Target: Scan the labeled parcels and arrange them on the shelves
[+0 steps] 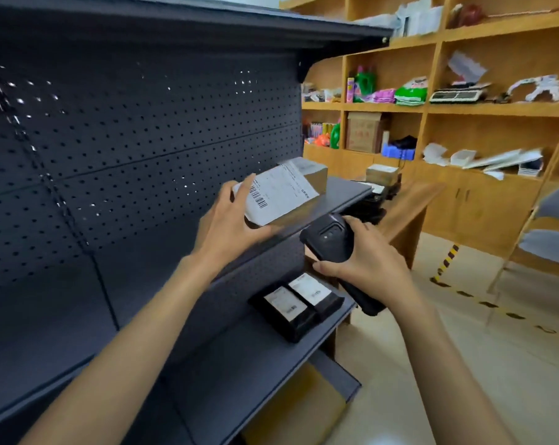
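Black plastic fills the right hand (360, 263), whose fingers wrap the handheld scanner (332, 242) just right of centre. Left of it, the left hand (231, 220) clamps a labelled parcel (279, 194) at the dark middle shelf (345, 192), barcode facing up. Below, two black labelled parcels (299, 303) already lie on the lower shelf (255, 354); another box (310, 170) sits behind the held one. Judging by the stack of parcels (379, 184) on the wooden table (413, 200) beyond, several remain. Wooden shelving (432, 107) at upper right holds assorted goods.
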{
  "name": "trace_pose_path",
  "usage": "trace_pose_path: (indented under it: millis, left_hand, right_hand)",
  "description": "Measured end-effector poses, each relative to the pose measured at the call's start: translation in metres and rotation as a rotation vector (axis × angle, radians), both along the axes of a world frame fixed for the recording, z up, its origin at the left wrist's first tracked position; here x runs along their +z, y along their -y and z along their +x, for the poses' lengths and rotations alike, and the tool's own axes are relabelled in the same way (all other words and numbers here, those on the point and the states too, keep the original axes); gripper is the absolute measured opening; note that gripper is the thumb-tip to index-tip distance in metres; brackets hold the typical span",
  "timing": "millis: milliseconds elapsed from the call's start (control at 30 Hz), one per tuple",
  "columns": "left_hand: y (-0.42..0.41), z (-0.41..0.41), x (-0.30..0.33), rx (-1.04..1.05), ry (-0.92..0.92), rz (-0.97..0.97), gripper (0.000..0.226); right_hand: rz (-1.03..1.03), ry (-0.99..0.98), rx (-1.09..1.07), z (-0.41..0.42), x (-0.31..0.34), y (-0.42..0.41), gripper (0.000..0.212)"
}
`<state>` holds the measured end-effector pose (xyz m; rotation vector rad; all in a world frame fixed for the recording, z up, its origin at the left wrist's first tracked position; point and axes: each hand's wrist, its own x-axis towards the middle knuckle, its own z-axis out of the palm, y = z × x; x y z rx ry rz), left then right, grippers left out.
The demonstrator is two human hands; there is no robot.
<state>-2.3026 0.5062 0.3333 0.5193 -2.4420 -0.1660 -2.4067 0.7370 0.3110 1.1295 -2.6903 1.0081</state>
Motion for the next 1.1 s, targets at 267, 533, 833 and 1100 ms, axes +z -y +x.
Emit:
trace_pose_path:
  millis: [267,533,833,1100]
  left_hand:
    - [0.077,-0.028,0.006,0.307,0.122,0.071,0.093]
    - [0.116,-0.085,-0.007,0.394,0.209,0.160,0.085]
    - [0.124,-0.103,-0.010,0.346,0.337,0.197,0.096]
    - [0.093,-0.149,-0.016,0.420,0.273,0.126,0.067]
  right_hand:
    - [0.025,0.004,0.198,-0.076,0.011,0.087,0.095]
    - [0.106,-0.035,0.255,-0.141,0.017,0.145,0.104]
    - [0.125,-0.025,0.369,-0.189,0.009,0.159,0.103]
    - [0.165,-0.014,0.470,-0.237,0.007,0.136,0.097]
